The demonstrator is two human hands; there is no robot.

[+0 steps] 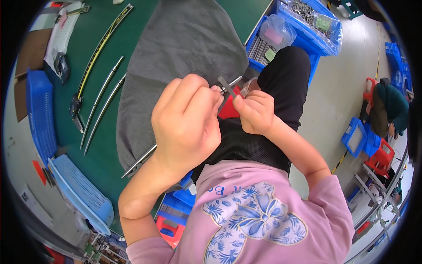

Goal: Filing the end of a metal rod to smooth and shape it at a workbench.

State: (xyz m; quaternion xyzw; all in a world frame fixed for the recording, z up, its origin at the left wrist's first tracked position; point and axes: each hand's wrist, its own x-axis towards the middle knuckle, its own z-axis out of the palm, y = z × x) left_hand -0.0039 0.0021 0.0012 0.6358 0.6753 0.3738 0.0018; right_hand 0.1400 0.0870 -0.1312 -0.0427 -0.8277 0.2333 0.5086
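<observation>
My left hand (184,119) is closed around a slim shiny metal rod (140,162). The rod slants from lower left, passes behind my wrist, and its far tip comes out beyond my fingers. Pinched in my right hand (255,112) is a flat grey metal strip (227,85), possibly a small file, lying across the rod near that tip. Whether strip and rod touch is unclear. Beneath my left hand a dark grey cloth (176,39) covers part of the green table. Two similar rods, one thinner rod (102,100) and its neighbour (104,113), lie left of the cloth.
A long caliper (99,53) with a yellow scale lies farther left. Blue perforated baskets (81,187) line the table's left edge. Past the far right corner stand blue bins (281,9) with metal parts. A co-worker (389,108) sits bent over at far right, near red stools (381,158).
</observation>
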